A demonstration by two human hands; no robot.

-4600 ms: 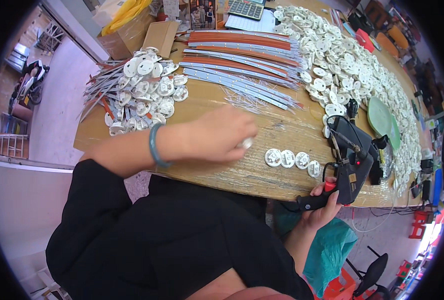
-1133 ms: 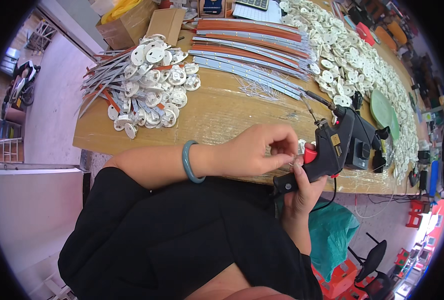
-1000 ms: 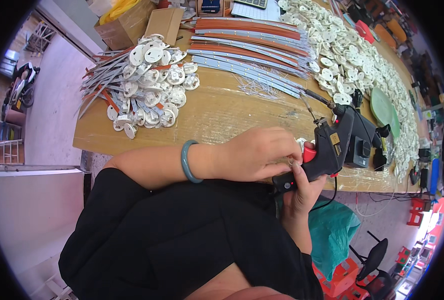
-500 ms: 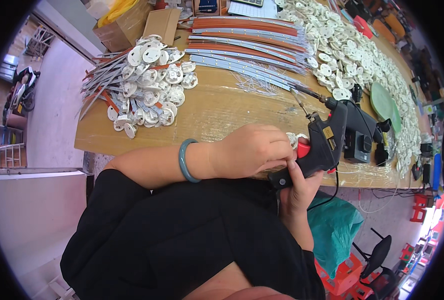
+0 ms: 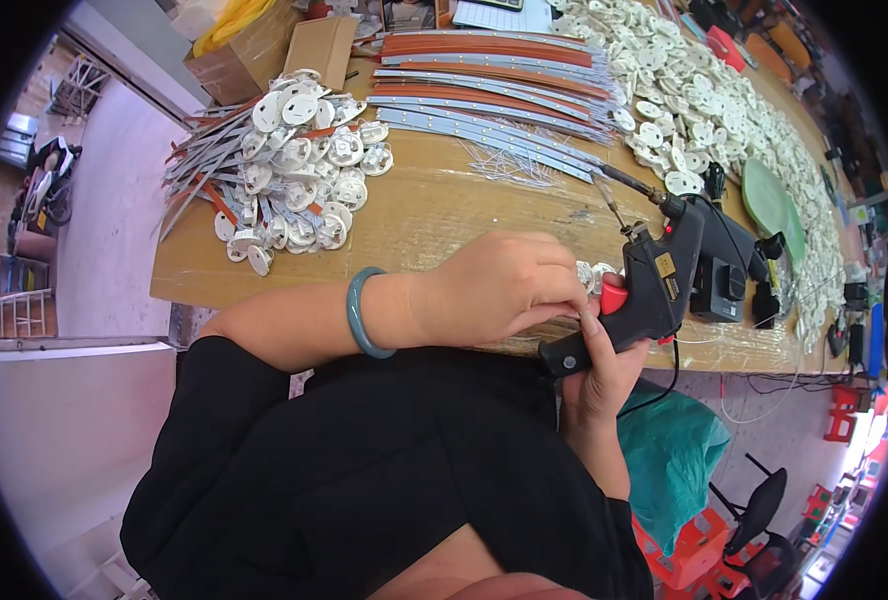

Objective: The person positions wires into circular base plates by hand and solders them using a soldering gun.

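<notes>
My right hand [image 5: 609, 372] is wrapped round the grip of a black soldering gun [image 5: 654, 280] with a red trigger [image 5: 613, 294]. The gun's thin metal tip [image 5: 612, 205] points up and away over the table. My left hand [image 5: 509, 285], wearing a blue-green bangle [image 5: 358, 312], has its fingertips pinched together right beside my right thumb. Whatever lies in that pinch is too small and hidden to make out. Just beyond the fingertips, partly covered, are some small white round parts [image 5: 585, 275].
Left on the wooden table [image 5: 414, 225] is a heap of white discs with strips [image 5: 304, 180]. LED strips [image 5: 494, 90] lie in rows at the back. A large pile of white discs [image 5: 704, 110] and green plates [image 5: 767, 200] occupy the right. A green bag [image 5: 669, 460] hangs below the edge.
The soldering gun has shifted slightly right with my right hand. My left hand has risen a little, its fingers still pinched by the right thumb.
</notes>
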